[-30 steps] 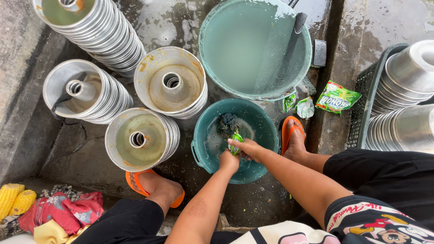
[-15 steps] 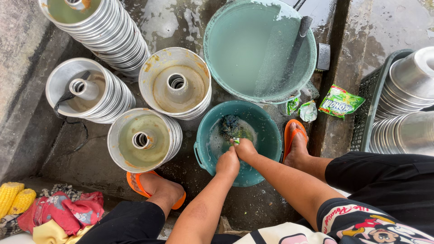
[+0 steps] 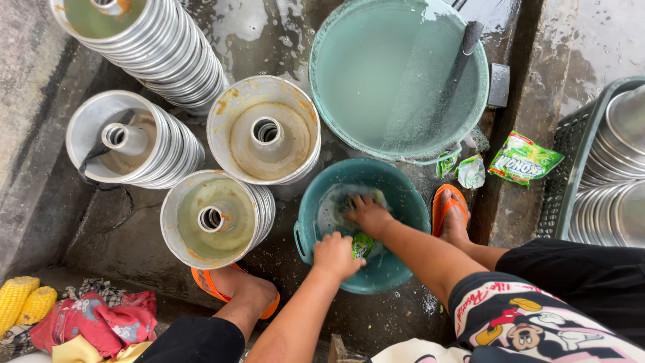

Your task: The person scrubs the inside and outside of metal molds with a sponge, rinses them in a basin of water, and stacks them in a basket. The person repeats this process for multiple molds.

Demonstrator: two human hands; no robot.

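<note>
Both hands are down in the small teal basin [image 3: 316, 222], the left hand [image 3: 334, 254] clenched on a green sponge [image 3: 362, 245], the right hand [image 3: 366, 214] pressing flat into suds, wanting firm, even scrubbing.

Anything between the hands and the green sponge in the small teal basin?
Nothing visible. The left hand is closed right beside the green sponge, and the right hand presses down inside the teal basin just above it.

Both hands, the left hand [image 3: 334, 255] and the right hand [image 3: 367, 215], sit in the small basin [image 3: 403, 202] on the floor [image 3: 269, 27]. The large tub [image 3: 376, 74] lies behind it, stacked ring pans [image 3: 263, 131] to its left, the crate [image 3: 571, 154] at the right.
</note>
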